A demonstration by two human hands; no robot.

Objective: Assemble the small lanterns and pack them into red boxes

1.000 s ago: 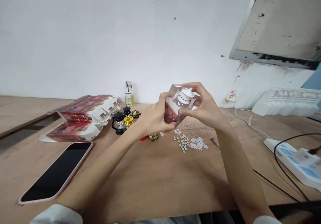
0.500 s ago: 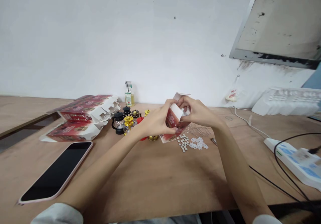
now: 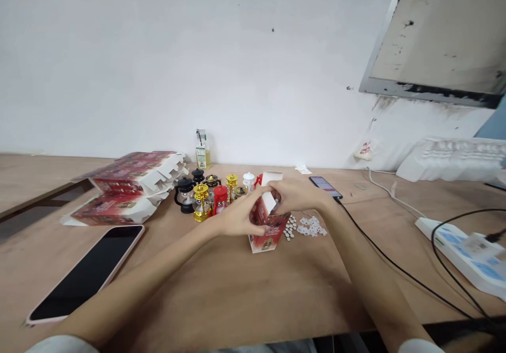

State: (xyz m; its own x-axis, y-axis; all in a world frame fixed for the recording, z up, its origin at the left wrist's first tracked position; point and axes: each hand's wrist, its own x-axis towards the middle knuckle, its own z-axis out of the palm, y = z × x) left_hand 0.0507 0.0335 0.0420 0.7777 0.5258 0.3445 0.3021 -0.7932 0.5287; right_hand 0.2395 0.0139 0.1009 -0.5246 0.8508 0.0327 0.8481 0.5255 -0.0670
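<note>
A small red and white carton (image 3: 268,233) stands upright on the wooden table (image 3: 245,295). My left hand (image 3: 237,217) grips its left side with curled fingers. My right hand (image 3: 294,196) is closed over its top, fingers on the white flap. Just behind the carton stands a cluster of tiny lanterns (image 3: 213,192) in black, gold, red and white. Several small white and grey bits (image 3: 304,226) lie scattered right of the carton.
A stack of flat red cartons (image 3: 130,184) lies at the left, a dark phone (image 3: 85,274) nearer me. A small bottle (image 3: 202,150) stands by the wall. Another phone (image 3: 324,185) with a black cable (image 3: 399,271) lies right; a power strip (image 3: 462,253) sits far right.
Both hands brought the carton down from mid-air and toward me until it stands on the table. The white lantern seen in its open top a second ago is no longer visible.
</note>
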